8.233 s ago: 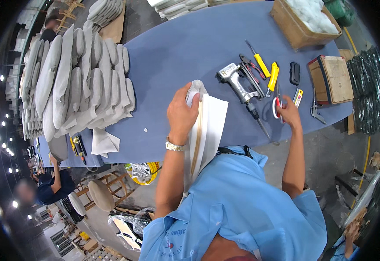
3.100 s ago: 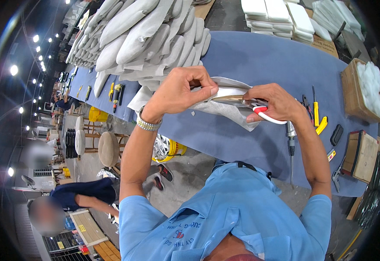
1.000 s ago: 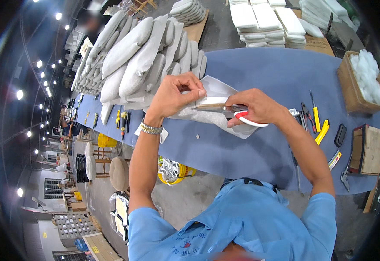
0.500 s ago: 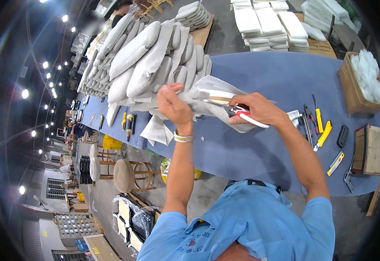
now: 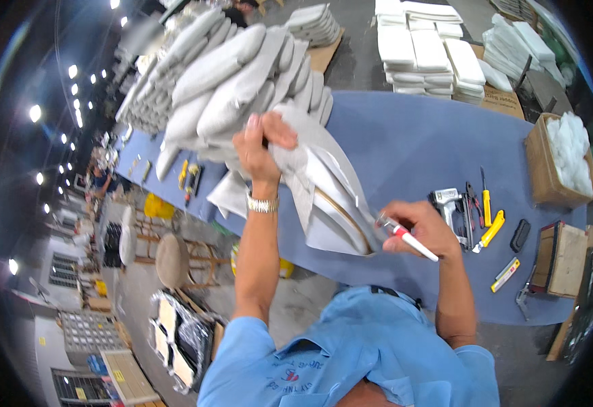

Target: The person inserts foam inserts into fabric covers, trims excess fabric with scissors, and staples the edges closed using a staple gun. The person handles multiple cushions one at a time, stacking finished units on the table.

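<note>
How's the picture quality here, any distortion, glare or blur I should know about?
Head view: strong fisheye bend, so the blue table edge curves and the corners go black; ceiling lamps flare at the left rim; the left hand and the right hand look fairly sharp.

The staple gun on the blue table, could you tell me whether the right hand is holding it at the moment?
No, the staple gun lies on the blue table beside the right hand, which grips scissors with red-and-white handles instead.
</note>
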Demonstrator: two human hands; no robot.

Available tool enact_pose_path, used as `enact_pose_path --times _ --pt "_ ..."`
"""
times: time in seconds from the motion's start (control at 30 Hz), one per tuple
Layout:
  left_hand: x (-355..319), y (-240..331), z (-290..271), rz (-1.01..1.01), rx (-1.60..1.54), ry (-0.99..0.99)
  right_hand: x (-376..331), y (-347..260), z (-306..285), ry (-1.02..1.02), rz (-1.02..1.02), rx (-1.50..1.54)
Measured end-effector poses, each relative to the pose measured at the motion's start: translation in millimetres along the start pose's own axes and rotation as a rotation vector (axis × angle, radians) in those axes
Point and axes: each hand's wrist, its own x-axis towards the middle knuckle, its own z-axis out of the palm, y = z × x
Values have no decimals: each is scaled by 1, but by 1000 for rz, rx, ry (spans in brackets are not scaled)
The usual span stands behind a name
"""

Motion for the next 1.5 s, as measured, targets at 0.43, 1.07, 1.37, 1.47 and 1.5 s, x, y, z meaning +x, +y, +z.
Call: enact_pose_path --times 0.43,1.07,1.37,1.47,1.5 --pt "-32 -7 52 -63 112 -113 73 -22 60 687 -227 70" --pt "-116 32 31 17 610 51 92 -20 46 423 -62 520" --pt "-106 12 30 -64 495 75 55 -34 64 286 -83 1" --pt "-103 14 26 -31 549 61 51 -29 63 242 143 101" --pt "-103 15 23 -41 547 71 49 -27 63 243 157 85"
